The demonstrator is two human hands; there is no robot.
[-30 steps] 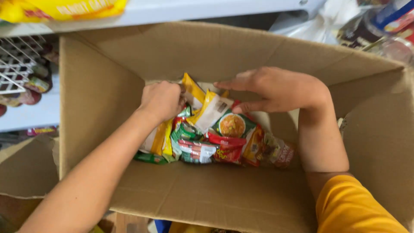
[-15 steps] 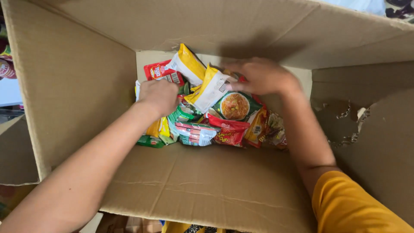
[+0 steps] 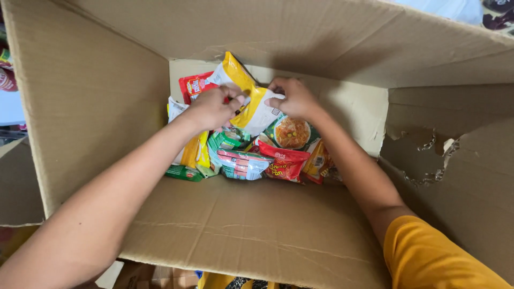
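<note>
I look down into a large cardboard box (image 3: 96,107). At its far end lies a heap of snack and noodle packets (image 3: 257,158) in red, green and yellow. My left hand (image 3: 211,107) and my right hand (image 3: 293,97) both grip a yellow and white packet (image 3: 256,107) on top of the heap, one hand on each side. A red packet (image 3: 195,85) stands behind my left hand. The packets under my hands are partly hidden.
The box's right wall (image 3: 433,160) is torn, with a ragged hole. The box floor (image 3: 251,225) nearer to me is bare cardboard. Outside the box, coloured goods show at the far left edge (image 3: 5,75) and under the near flap (image 3: 225,281).
The view has moved closer and deeper into the box. Both hands have shifted to the far end and closed together on the yellow and white packet.
</note>
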